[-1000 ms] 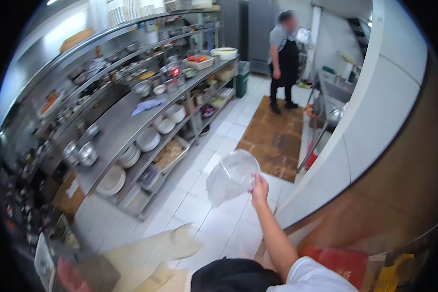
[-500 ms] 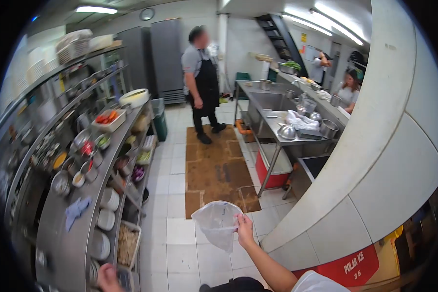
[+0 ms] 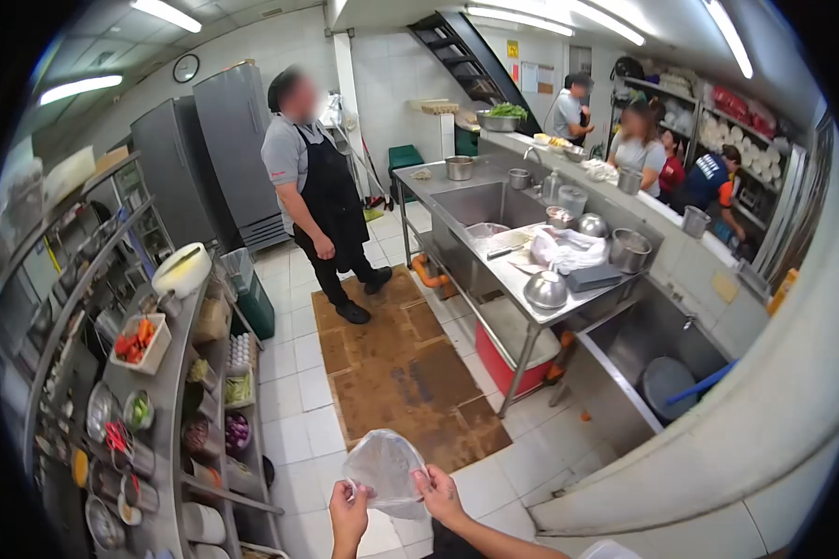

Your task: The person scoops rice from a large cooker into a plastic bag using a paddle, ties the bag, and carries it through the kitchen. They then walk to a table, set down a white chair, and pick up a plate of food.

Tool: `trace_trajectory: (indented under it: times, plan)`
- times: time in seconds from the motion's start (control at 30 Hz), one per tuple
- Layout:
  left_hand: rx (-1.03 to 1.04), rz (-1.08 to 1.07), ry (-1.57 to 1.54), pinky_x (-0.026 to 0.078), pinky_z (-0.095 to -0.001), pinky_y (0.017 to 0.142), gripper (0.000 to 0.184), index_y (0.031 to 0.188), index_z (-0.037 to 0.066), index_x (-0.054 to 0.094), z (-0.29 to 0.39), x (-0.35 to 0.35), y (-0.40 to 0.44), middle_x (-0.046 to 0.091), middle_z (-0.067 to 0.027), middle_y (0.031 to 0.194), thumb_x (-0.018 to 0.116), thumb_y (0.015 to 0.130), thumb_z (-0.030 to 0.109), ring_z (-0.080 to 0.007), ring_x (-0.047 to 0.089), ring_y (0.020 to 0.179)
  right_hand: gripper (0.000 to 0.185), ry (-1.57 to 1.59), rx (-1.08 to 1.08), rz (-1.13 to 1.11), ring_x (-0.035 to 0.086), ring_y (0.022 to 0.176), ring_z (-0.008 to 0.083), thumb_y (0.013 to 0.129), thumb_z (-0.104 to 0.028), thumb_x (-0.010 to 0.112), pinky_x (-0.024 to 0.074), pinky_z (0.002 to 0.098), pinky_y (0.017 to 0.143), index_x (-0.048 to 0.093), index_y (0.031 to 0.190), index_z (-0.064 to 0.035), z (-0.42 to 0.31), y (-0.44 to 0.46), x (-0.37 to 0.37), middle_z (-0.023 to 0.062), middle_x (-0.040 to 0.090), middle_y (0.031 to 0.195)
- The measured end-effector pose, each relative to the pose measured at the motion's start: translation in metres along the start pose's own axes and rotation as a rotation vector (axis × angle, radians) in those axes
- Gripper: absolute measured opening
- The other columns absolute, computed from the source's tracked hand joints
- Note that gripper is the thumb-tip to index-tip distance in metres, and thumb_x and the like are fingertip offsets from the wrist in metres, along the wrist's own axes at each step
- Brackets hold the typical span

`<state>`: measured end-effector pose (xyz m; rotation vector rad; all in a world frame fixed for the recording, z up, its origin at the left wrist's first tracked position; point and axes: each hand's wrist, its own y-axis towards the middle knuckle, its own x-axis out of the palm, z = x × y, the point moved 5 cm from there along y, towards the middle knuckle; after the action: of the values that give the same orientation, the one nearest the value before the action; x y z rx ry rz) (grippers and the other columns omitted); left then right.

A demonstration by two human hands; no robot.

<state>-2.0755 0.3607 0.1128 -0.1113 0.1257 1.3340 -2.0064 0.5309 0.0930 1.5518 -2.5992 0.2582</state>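
Note:
In front of me I hold up a translucent plastic bag (image 3: 387, 469), its mouth partly spread. My left hand (image 3: 349, 511) pinches the bag's left edge between thumb and fingers. On the opposite edge my right hand (image 3: 439, 494) is closed with the thumb on the film. Nothing shows inside the bag. Below and beyond it are the white floor tiles and a brown cardboard mat (image 3: 405, 373).
A person in a black apron (image 3: 331, 182) stands beyond the mat. To the left runs a steel counter (image 3: 172, 410) with bowls and a tray of red peppers (image 3: 140, 343). At right are a steel sink table (image 3: 513, 244), a red cooler (image 3: 513, 345) and a low sink (image 3: 625, 373).
My left hand has come over from the counter side and taken hold of the bag, previously held only by my right hand. The view has moved forward and turned right.

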Motion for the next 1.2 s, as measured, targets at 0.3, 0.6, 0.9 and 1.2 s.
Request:
trace_trajectory:
  times: [0.3,0.6,0.9,1.2]
  plan:
    - [-0.053,0.117,-0.215,0.046,-0.0275,0.071,0.011,0.088,0.0,0.044,0.005,-0.017,0.17,0.062,-0.02,0.085,0.047,0.088,0.01,-0.02,0.061,0.079,0.021,-0.063,-0.037,-0.362,0.049,0.066,0.0059,0.089,-0.021,0.05,0.043,0.0217,0.06,0.054,0.093,-0.001,-0.017,0.191,0.06,-0.0012,0.052,0.072]
    - [-0.047,0.123,-0.197,0.04,-0.0203,0.056,0.012,0.081,0.002,0.055,-0.009,-0.019,0.374,0.053,0.0008,0.068,0.059,0.082,0.013,-0.0067,0.049,0.06,0.024,-0.234,-0.05,-0.268,0.053,0.061,0.0083,0.087,-0.024,0.052,0.0435,0.0231,0.056,0.056,0.093,-0.0011,-0.027,0.385,0.084,0.0027,0.058,0.069]
    - [-0.033,-0.161,-0.26,0.041,-0.0208,0.056,0.01,0.083,0.002,0.055,0.035,0.03,0.578,0.053,0.0007,0.068,0.059,0.082,0.011,-0.0064,0.048,0.06,0.058,0.873,-0.109,-0.083,0.038,0.046,0.0126,0.084,-0.062,0.025,0.0342,0.0275,0.049,0.047,0.069,-0.0099,-0.261,0.544,-0.037,-0.0012,0.038,0.051]
    - [-0.066,-0.129,-0.312,0.044,-0.0218,0.06,0.011,0.088,0.002,0.055,0.023,0.077,0.684,0.055,-0.001,0.072,0.058,0.082,0.01,-0.008,0.051,0.064,0.025,0.255,-0.137,0.169,0.048,0.046,0.0101,0.089,-0.024,0.045,0.045,0.0252,0.048,0.052,0.074,-0.0052,-0.209,0.661,-0.073,0.0011,0.049,0.055]
